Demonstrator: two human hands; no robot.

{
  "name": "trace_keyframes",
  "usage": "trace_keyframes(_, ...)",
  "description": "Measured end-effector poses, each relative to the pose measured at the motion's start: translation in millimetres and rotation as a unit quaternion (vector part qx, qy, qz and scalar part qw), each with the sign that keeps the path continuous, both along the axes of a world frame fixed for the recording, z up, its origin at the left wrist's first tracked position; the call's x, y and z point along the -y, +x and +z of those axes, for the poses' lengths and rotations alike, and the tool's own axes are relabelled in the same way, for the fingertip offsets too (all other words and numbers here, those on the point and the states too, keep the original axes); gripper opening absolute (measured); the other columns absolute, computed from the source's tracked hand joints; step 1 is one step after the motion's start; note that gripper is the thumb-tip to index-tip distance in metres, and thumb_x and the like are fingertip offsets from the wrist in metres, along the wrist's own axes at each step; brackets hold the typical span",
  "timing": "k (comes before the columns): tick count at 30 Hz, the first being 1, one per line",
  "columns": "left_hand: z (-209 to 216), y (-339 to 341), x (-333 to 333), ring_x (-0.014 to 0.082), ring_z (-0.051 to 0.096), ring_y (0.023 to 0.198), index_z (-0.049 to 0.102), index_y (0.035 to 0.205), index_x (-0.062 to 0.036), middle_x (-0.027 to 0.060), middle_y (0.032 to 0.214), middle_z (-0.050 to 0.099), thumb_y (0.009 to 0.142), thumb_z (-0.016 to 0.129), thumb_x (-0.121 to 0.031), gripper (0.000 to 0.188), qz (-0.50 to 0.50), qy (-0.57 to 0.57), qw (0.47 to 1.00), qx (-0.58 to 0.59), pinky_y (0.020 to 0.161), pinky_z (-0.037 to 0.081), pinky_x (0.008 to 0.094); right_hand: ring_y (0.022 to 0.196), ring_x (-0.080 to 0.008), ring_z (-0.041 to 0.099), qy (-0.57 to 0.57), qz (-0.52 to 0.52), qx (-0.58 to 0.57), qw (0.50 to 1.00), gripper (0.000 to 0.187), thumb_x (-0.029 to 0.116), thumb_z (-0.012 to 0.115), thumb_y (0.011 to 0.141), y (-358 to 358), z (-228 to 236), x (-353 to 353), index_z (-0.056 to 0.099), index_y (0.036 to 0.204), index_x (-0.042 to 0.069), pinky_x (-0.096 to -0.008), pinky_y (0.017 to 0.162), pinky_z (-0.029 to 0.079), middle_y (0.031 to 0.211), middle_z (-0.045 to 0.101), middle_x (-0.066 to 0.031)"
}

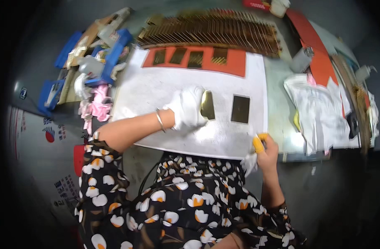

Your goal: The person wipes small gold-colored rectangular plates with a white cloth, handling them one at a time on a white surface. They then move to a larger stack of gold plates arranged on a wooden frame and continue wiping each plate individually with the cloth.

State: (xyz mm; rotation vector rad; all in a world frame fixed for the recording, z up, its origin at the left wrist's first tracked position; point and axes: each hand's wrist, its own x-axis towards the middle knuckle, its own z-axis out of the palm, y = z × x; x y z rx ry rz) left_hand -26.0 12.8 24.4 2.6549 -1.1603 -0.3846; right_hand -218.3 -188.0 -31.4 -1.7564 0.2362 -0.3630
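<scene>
The white-gloved left hand [189, 108] pinches a glossy panel [208, 105] over the tabletop [227, 139]; the right hand [266, 149], wearing yellow finger covers [258, 145], is closed on a white cloth [250, 163] near the front edge. A dark plate [240, 109] lies right of the panel; beyond, a red mat [236, 68] bears four dark pieces [195, 59].

The white-gloved left hand [189, 109] holds a glossy dark panel [208, 107]. The right hand [267, 152], wearing yellow finger cots [258, 145], grips a white cloth [250, 163].
</scene>
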Motion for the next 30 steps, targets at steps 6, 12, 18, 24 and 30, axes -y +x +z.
trace_keyframes(6,15.0,-4.5,-19.4,0.034,0.053,0.089,0.051,0.1,0.0041,0.02,0.093,0.054,0.054,0.071,-0.041,0.068,-0.015,-0.054,0.998,-0.003,0.079,0.044,0.0396,0.054,-0.0077,0.05,-0.004,-0.024,0.033,0.999,0.013,0.01,0.058,0.083,1.5,-11.1,-4.1,0.054,0.08,-0.002,-0.0225,0.05,0.041,0.061,0.055,-0.0026)
trace_keyframes(12,118.8,167.1,-38.6,0.0348,0.053,0.089,0.048,0.11,0.0018,0.0188,0.092,0.055,0.057,0.07,-0.034,0.067,0.071,-0.112,0.971,0.2,0.079,0.044,0.0358,0.053,-0.0077,0.047,-0.02,-0.143,0.03,0.989,0.014,0.012,0.055,0.084,-11.1,-16.0,-6.4,0.052,0.081,-0.002,-0.0219,0.048,0.039,0.063,0.051,-0.0014)
trace_keyframes(18,116.9,331.3,-65.8,0.0269,0.043,0.114,0.035,0.13,-0.0051,0.0108,0.125,0.043,0.06,0.072,-0.039,0.085,0.109,0.217,0.926,0.29,0.093,0.038,0.0358,0.065,-0.0079,0.045,-0.049,-0.233,0.033,0.971,0.016,0.015,0.052,0.086,-15.0,-47.5,0.1,0.051,0.083,-0.001,-0.0215,0.059,0.038,0.073,0.05,-0.0019)
trace_keyframes(24,85.4,384.4,-58.4,0.0269,0.04,0.117,0.032,0.132,-0.0062,0.0101,0.128,0.04,0.057,0.075,-0.038,0.092,0.025,0.331,0.913,0.236,0.094,0.038,0.0351,0.065,-0.0079,0.044,-0.042,-0.251,-0.003,0.967,0.015,0.014,0.051,0.086,-7.8,-34.5,-8.9,0.052,0.084,0.0,-0.0214,0.06,0.037,0.073,0.049,-0.0008)
trace_keyframes(30,98.5,375.3,-52.7,0.0285,0.045,0.115,0.035,0.13,-0.008,0.016,0.128,0.043,0.061,0.072,-0.024,0.08,0.038,0.251,0.953,0.168,0.095,0.039,0.0348,0.066,-0.0086,0.045,-0.096,-0.257,-0.024,0.961,0.014,0.013,0.052,0.085,-1.1,-21.9,-12.9,0.053,0.084,-0.001,-0.0223,0.061,0.038,0.073,0.051,-0.0013)
